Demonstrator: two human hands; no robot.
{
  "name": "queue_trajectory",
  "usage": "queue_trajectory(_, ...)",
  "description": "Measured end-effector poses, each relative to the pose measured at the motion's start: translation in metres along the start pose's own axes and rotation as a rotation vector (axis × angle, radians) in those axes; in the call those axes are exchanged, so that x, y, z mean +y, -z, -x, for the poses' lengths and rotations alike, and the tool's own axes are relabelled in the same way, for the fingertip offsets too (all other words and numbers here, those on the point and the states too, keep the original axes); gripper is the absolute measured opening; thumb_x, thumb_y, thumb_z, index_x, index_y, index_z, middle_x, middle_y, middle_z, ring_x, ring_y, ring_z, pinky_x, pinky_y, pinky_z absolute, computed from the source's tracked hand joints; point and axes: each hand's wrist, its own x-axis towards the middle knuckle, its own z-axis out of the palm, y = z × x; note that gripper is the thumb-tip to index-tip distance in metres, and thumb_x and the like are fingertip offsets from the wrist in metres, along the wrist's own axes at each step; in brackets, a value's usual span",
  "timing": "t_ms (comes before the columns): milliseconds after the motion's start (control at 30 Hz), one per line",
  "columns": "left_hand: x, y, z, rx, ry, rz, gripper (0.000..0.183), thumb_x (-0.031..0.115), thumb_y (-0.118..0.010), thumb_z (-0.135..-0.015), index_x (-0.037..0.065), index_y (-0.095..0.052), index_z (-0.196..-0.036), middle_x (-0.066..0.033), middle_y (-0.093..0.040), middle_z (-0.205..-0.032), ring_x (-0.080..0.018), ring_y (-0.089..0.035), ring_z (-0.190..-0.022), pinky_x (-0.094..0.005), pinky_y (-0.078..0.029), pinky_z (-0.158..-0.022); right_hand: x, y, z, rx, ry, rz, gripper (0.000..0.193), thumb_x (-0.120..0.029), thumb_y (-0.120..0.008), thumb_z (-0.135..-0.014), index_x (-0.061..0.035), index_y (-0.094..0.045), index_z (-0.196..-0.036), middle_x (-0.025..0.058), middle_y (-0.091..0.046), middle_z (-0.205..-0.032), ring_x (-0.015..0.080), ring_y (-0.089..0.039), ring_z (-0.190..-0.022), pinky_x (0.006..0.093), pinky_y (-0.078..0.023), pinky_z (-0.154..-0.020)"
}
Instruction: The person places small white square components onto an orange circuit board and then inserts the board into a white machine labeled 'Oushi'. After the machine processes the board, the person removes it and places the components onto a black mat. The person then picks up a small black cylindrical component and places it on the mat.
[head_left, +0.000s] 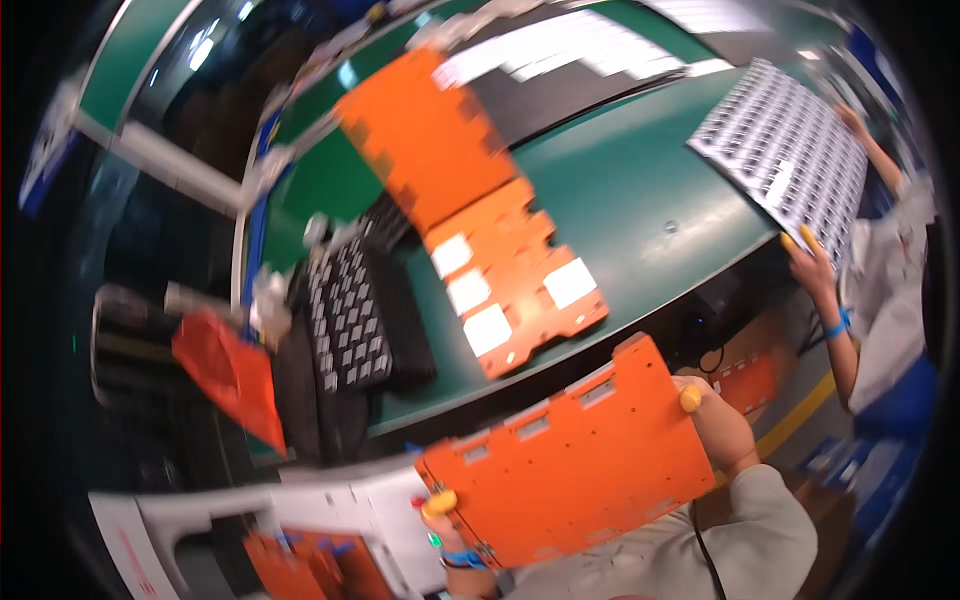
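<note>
My two hands hold an orange plastic panel (pixel 570 460) by its opposite ends, tilted in front of my body. It has rectangular slots along its far edge and small holes over its face. My left hand (pixel 442 520) grips the left end, a yellow cover on the thumb and a blue band at the wrist. My right hand (pixel 705 408) is closed round the right end, with a yellow-covered digit over the edge; its other fingers are hidden behind the panel. Beyond it, another orange panel (pixel 510 265) with several white pads lies on the green table (pixel 670 215).
A flat orange panel (pixel 425 140) adjoins the padded one. Black trays with pale pieces (pixel 350 315) and a red-orange bag (pixel 225 370) are at left. A white machine (pixel 330 500) stands lower left. At right, a co-worker's hands (pixel 812 265) hold a pale cell-patterned sheet (pixel 785 150).
</note>
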Motion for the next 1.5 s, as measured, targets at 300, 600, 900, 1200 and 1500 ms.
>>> queue_trajectory(300,0.029,0.027,0.101,0.134,-0.175,0.328,0.058,0.041,-0.048,-0.101,-0.003,-0.051,-0.138,-0.0212,-0.066,-0.124,-0.0307,-0.069,-0.105,-0.0422,-0.058,-0.090,0.026,0.009,-0.003,-0.099,-0.181,0.073,0.070,-0.045,-0.052,-0.097,0.0045,-0.039,-0.145,0.0133,-0.056,-0.110,0.0241,-0.055,-0.099,0.0410,-0.051,-0.084)
queue_trajectory(600,0.008,0.038,0.194,-0.220,-0.734,0.645,0.076,0.058,-0.050,-0.097,-0.003,-0.046,-0.143,-0.0239,-0.056,-0.135,-0.0322,-0.060,-0.117,-0.0457,-0.049,-0.100,0.085,-0.088,0.016,-0.527,-0.571,0.157,0.066,-0.037,-0.057,-0.096,0.0025,-0.040,-0.146,0.0137,-0.055,-0.122,0.0253,-0.054,-0.112,0.0430,-0.049,-0.092)
queue_trajectory(900,-0.009,0.055,0.274,0.383,-1.483,0.243,0.075,0.055,-0.046,-0.099,-0.001,-0.039,-0.148,-0.0206,-0.045,-0.146,-0.0332,-0.049,-0.129,-0.0483,-0.041,-0.108,0.146,-0.240,0.135,-1.264,-1.075,0.149,0.063,-0.030,-0.063,-0.096,0.0004,-0.040,-0.147,0.0140,-0.054,-0.135,0.0265,-0.052,-0.124,0.0450,-0.048,-0.100)
queue_trajectory(1200,-0.018,0.085,0.314,1.855,-1.826,-0.594,0.074,0.051,-0.042,-0.100,0.000,-0.031,-0.153,-0.0172,-0.034,-0.158,-0.0342,-0.039,-0.142,-0.0508,-0.033,-0.116,0.221,-0.362,0.356,-1.659,-1.419,0.116,0.062,-0.025,-0.065,-0.096,-0.0021,-0.039,-0.147,0.0137,-0.051,-0.144,0.0270,-0.053,-0.130,0.0476,-0.047,-0.104)
queue_trajectory(1500,0.033,0.107,0.366,2.281,-1.472,-0.989,0.089,0.048,-0.046,-0.102,0.003,0.003,-0.161,-0.0228,-0.003,-0.167,-0.0381,-0.005,-0.155,-0.0523,-0.011,-0.124,0.274,-0.370,0.436,-1.565,-1.444,0.073,0.057,-0.022,-0.066,-0.096,-0.0036,-0.039,-0.143,0.0137,-0.052,-0.137,0.0247,-0.056,-0.122,0.0424,-0.050,-0.101)
